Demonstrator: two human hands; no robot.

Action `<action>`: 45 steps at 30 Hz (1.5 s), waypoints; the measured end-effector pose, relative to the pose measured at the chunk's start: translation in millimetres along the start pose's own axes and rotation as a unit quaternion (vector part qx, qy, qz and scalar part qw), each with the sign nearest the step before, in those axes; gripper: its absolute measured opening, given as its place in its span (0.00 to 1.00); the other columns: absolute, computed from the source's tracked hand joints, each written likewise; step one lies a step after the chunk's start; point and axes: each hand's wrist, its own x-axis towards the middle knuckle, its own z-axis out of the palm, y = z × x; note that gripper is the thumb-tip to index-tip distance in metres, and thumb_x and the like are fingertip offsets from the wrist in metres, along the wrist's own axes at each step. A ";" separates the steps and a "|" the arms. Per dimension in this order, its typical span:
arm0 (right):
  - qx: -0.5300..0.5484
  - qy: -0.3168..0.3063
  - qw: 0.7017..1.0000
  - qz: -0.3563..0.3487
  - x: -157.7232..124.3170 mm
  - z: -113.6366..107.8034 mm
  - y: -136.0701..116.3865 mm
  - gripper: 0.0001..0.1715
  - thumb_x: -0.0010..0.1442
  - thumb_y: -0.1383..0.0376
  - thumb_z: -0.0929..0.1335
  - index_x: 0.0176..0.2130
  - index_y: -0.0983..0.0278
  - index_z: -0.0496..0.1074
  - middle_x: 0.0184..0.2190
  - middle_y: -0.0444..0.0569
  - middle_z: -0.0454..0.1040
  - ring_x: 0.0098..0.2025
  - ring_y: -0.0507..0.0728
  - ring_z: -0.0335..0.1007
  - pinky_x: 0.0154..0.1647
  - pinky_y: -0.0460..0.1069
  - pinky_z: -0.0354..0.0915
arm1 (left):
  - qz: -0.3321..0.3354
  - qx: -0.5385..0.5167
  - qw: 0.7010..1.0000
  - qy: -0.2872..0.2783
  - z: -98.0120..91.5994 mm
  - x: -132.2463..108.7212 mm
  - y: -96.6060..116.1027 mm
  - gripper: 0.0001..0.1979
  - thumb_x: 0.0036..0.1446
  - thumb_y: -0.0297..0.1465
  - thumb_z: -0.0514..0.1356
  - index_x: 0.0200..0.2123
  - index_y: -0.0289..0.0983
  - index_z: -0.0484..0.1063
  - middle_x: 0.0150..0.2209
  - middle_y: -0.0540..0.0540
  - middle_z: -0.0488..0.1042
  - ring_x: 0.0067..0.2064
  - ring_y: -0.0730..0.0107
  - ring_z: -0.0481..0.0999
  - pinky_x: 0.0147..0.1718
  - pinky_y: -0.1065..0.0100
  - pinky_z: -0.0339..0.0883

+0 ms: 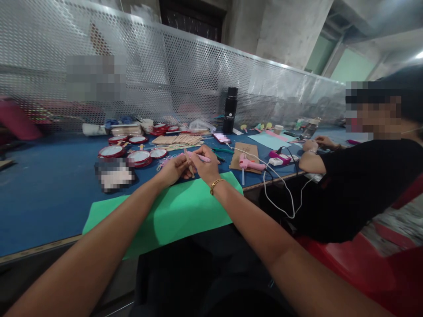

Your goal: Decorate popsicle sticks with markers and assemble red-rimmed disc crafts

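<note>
Both my hands meet over the far end of a green paper sheet (172,215) on the blue table (49,189). My left hand (173,169) is closed on a thin wooden craft stick (189,164) that stands slightly tilted. My right hand (207,166), with a gold bracelet at the wrist, is closed on a pink pen-like tool (201,157), which lies across the stick's top. The fingertips of both hands touch around the stick.
Red-rimmed round mirrors (139,156) and a pile of wooden sticks (180,139) lie beyond my hands. A black bottle (230,110), a phone (221,138), a pink glue gun (247,164) on cardboard with white cables sit to the right. A person in black (357,180) sits at right. Perforated metal screen behind.
</note>
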 end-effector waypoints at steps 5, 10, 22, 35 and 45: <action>-0.006 0.004 1.000 -0.003 0.1 0.1 0.1 0.14 0.60 0.56 0.68 0.27 0.59 0.66 0.25 0.40 0.71 0.30 0.52 0.68 0.37 0.48 0.65 | 0.000 0.000 1.000 0.004 0.4 0.0 0.2 0.18 0.56 0.46 0.65 0.30 0.38 0.69 0.22 0.50 0.76 0.22 0.74 0.74 0.22 0.74 0.69; -0.010 -0.001 1.000 -0.007 0.4 -0.3 1.9 0.15 0.60 0.56 0.68 0.25 0.60 0.65 0.24 0.40 0.70 0.29 0.52 0.67 0.37 0.48 0.64 | -0.002 -0.001 1.000 0.002 0.3 -0.9 1.3 0.18 0.56 0.46 0.66 0.32 0.37 0.71 0.23 0.50 0.76 0.22 0.74 0.74 0.22 0.73 0.69; -0.005 -0.004 1.000 -0.006 -0.1 0.8 1.8 0.16 0.60 0.54 0.67 0.26 0.59 0.65 0.23 0.39 0.70 0.28 0.52 0.67 0.35 0.48 0.65 | 0.005 0.000 1.000 0.002 0.2 -1.2 1.6 0.18 0.54 0.47 0.66 0.31 0.38 0.70 0.23 0.50 0.76 0.22 0.74 0.74 0.23 0.73 0.69; -0.011 0.001 1.000 -0.009 0.3 -0.7 0.2 0.15 0.60 0.56 0.67 0.26 0.59 0.66 0.25 0.40 0.70 0.30 0.52 0.67 0.38 0.48 0.64 | 0.002 0.001 1.000 0.003 0.4 -1.4 1.8 0.22 0.51 0.52 0.67 0.31 0.38 0.70 0.23 0.51 0.76 0.22 0.73 0.74 0.23 0.73 0.69; -0.023 0.007 1.000 -0.004 1.2 0.3 2.6 0.14 0.59 0.57 0.68 0.25 0.59 0.66 0.24 0.39 0.70 0.30 0.53 0.66 0.37 0.48 0.64 | 0.003 0.003 1.000 0.003 -0.1 0.4 0.5 0.19 0.54 0.48 0.66 0.31 0.38 0.70 0.23 0.50 0.76 0.22 0.73 0.74 0.23 0.73 0.69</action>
